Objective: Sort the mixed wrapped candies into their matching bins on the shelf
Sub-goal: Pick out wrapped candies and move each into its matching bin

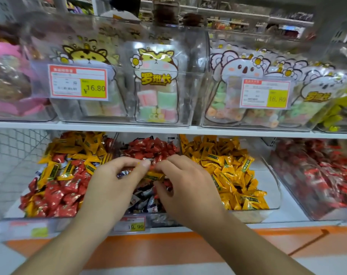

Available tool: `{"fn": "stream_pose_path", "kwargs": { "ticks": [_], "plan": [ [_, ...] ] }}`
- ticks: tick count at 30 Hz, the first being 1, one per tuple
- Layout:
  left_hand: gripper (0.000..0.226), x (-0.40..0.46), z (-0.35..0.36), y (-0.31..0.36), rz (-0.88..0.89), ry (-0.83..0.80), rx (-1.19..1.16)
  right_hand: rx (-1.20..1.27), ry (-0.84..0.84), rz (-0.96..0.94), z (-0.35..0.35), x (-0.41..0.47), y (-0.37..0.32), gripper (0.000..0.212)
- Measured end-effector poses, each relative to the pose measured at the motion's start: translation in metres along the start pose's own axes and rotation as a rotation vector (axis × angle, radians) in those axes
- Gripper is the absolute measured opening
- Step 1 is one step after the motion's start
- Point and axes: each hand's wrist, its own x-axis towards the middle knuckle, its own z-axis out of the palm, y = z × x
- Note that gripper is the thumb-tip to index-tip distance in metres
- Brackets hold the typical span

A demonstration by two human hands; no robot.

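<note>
Both hands are reaching into the middle bin (140, 217) on the lower shelf (168, 129), where red, yellow and dark-wrapped candies are lying mixed. The left hand (117, 181) and the right hand (185, 185) are meeting over one yellow candy (154, 176). The candy is lying between the two hands, with its long axis running left to right, slightly lower on the right end. The left hand is curling, and its thumb and fingertips seem to be pinching the left end of the wrapper. The right hand is also curling its fingers down at the right end, but I cannot tell if it is really gripping the candy or only touching the pile.

The yellow bin (267, 187), full of the same yellow wrappers, is standing just beside the middle bin, on the right. So the right hand is nearer to it, and in my judgement the candy should be travelling rightward over the wall between the bins. The left bin (12, 213) is still holding red and yellow pieces mixed together.
</note>
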Motion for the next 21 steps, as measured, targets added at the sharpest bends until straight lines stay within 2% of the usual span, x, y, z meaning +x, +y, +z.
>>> {"fn": "stream_pose_path", "kwargs": {
  "ticks": [3,6,8,10,14,17,21],
  "plan": [
    [0.027,0.000,-0.007,-0.001,-0.003,-0.067,0.085,-0.037,0.053,0.091,-0.005,0.002,0.013,0.018],
    [0.031,0.004,-0.019,-0.004,0.103,-0.068,0.297,-0.147,0.107,0.299,-0.014,0.005,0.042,0.019],
    [0.037,0.009,-0.028,-0.007,0.216,-0.063,0.473,-0.234,0.061,0.454,-0.020,0.005,0.060,0.029],
    [0.041,0.014,-0.039,-0.011,0.269,-0.094,0.591,-0.271,-0.028,0.530,-0.020,0.006,0.064,0.040],
    [0.043,0.021,-0.060,-0.022,0.287,-0.119,0.700,-0.155,-0.094,0.434,-0.011,0.010,0.043,0.045],
    [0.038,0.033,-0.075,-0.031,0.261,-0.046,0.713,-0.072,-0.124,0.318,0.001,0.013,0.023,0.039],
    [0.033,0.057,-0.097,-0.052,0.226,0.049,0.717,-0.020,-0.143,0.253,0.014,0.017,0.008,0.037]
  ]
}}
